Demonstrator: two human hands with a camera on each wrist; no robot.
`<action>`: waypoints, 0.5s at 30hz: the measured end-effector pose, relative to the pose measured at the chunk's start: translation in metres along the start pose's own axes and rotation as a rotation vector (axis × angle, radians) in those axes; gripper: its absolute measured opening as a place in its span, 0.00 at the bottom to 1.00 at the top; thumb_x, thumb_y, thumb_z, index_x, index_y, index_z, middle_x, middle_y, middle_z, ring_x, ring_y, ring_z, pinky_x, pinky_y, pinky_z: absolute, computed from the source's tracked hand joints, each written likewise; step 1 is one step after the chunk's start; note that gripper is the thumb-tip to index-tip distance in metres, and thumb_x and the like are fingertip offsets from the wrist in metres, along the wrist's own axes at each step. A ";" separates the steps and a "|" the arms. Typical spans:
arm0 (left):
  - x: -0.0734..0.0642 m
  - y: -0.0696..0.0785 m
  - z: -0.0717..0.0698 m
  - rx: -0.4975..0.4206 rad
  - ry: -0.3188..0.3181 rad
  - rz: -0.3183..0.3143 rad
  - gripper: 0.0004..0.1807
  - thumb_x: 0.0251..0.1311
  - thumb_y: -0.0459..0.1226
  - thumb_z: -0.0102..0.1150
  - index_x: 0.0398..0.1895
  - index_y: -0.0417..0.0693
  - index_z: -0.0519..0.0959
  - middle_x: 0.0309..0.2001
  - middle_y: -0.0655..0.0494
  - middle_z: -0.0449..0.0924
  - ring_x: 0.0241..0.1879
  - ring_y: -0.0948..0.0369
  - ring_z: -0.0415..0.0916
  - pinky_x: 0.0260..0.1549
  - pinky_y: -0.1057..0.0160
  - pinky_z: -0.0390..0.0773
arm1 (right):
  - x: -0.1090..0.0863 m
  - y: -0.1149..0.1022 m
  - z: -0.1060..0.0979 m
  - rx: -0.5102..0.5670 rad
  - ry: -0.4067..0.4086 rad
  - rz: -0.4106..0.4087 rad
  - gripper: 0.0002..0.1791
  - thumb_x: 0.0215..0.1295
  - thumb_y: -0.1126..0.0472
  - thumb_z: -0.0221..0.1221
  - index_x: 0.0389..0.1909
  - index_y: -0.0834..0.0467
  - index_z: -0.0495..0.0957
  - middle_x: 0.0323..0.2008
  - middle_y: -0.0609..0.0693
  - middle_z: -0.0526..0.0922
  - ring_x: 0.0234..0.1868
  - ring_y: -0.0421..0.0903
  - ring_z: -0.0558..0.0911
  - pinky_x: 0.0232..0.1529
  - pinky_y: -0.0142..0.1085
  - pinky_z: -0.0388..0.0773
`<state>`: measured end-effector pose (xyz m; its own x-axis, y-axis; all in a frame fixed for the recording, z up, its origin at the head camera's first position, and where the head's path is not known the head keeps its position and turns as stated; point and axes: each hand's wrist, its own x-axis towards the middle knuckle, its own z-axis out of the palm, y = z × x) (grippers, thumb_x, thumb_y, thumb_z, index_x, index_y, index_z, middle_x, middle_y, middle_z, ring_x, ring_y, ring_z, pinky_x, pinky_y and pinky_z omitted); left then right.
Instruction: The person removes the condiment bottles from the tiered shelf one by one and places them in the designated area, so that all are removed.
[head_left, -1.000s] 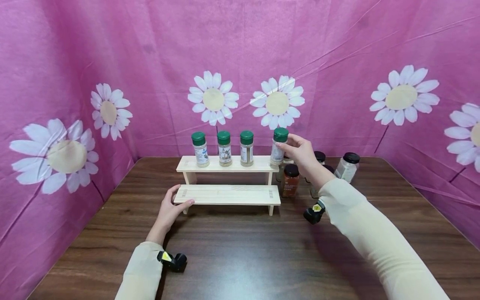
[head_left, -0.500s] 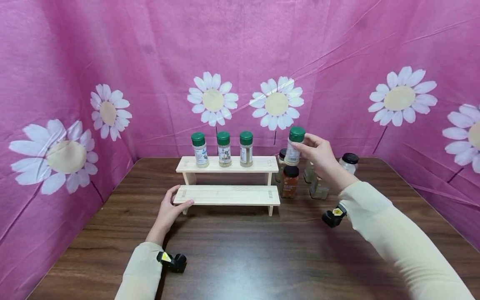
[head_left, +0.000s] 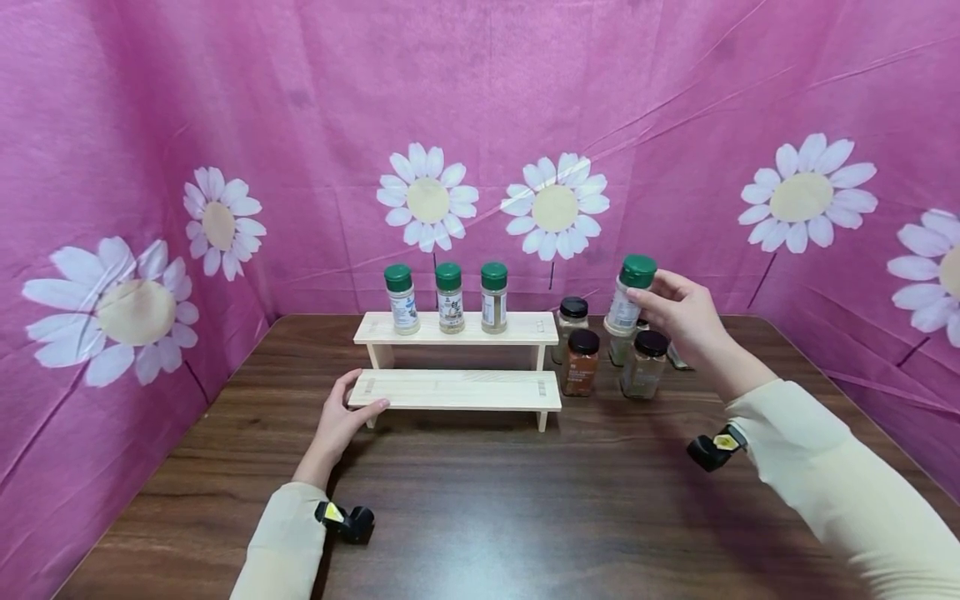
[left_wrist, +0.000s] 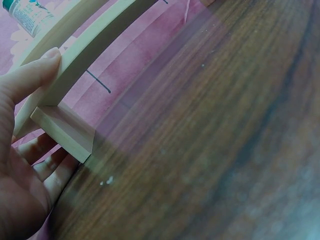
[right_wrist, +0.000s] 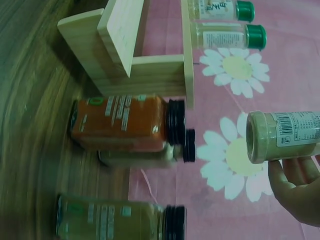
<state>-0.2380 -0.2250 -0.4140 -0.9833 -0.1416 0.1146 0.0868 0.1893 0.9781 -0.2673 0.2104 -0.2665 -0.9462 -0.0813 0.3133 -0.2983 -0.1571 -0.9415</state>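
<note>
My right hand (head_left: 693, 325) pinches a green-capped spice bottle (head_left: 622, 310) near its neck, raised at the right of the two-tier wooden rack (head_left: 453, 388). In the right wrist view this bottle's base (right_wrist: 257, 137) points left and its cap is out of frame. Three similar green-capped bottles, the left bottle (head_left: 403, 308), the middle bottle (head_left: 450, 307) and the right bottle (head_left: 494, 307), stand on the upper shelf. My left hand (head_left: 341, 421) grips the left end of the lower shelf. Its thumb (left_wrist: 42, 70) lies on the front edge, with the other fingers behind the leg (left_wrist: 65, 132).
Black-capped square jars stand right of the rack: a red-orange jar (head_left: 581, 367), a jar behind it (head_left: 570, 325), and a brownish jar (head_left: 643, 371). More sit behind, partly hidden by my right hand and the bottle. A pink flowered cloth (head_left: 480, 100) hangs behind the wooden table (head_left: 480, 500).
My right hand has carried the green-capped bottle from the upper shelf's right end off to the right, over the black-capped jars. The left hand keeps its hold on the rack.
</note>
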 end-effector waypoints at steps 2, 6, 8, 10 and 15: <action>0.000 0.000 0.000 -0.002 0.000 0.002 0.40 0.43 0.31 0.64 0.60 0.41 0.54 0.51 0.44 0.64 0.44 0.58 0.63 0.43 0.65 0.61 | 0.005 0.008 -0.017 0.010 -0.006 -0.005 0.16 0.48 0.65 0.63 0.41 0.55 0.77 0.32 0.48 0.77 0.37 0.41 0.75 0.35 0.32 0.73; 0.001 -0.001 0.000 -0.004 0.002 0.007 0.40 0.42 0.31 0.64 0.60 0.41 0.54 0.52 0.44 0.64 0.45 0.57 0.63 0.45 0.64 0.60 | 0.030 0.048 -0.075 0.061 -0.065 -0.050 0.21 0.47 0.67 0.63 0.46 0.59 0.75 0.34 0.53 0.77 0.38 0.45 0.75 0.32 0.36 0.74; 0.001 -0.002 -0.001 -0.003 0.004 0.008 0.40 0.42 0.32 0.64 0.60 0.41 0.54 0.52 0.43 0.64 0.45 0.57 0.62 0.46 0.63 0.59 | 0.034 0.056 -0.092 0.072 -0.060 -0.057 0.22 0.47 0.67 0.63 0.47 0.59 0.74 0.35 0.54 0.77 0.39 0.45 0.75 0.33 0.37 0.73; 0.001 -0.002 -0.001 -0.003 0.006 0.008 0.40 0.42 0.32 0.64 0.60 0.41 0.54 0.52 0.43 0.63 0.46 0.57 0.62 0.46 0.63 0.59 | 0.030 0.053 -0.094 0.089 -0.043 -0.065 0.22 0.47 0.68 0.63 0.47 0.59 0.74 0.35 0.54 0.77 0.39 0.45 0.75 0.34 0.36 0.73; 0.001 -0.002 0.000 0.001 0.002 0.000 0.40 0.43 0.32 0.64 0.60 0.42 0.54 0.52 0.44 0.63 0.45 0.57 0.62 0.45 0.63 0.59 | -0.002 0.013 -0.062 0.101 0.032 -0.098 0.17 0.49 0.70 0.61 0.43 0.60 0.76 0.32 0.51 0.79 0.37 0.41 0.76 0.33 0.32 0.74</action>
<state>-0.2390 -0.2257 -0.4154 -0.9829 -0.1434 0.1153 0.0868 0.1907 0.9778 -0.2766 0.2696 -0.2869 -0.9172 -0.0298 0.3973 -0.3765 -0.2612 -0.8888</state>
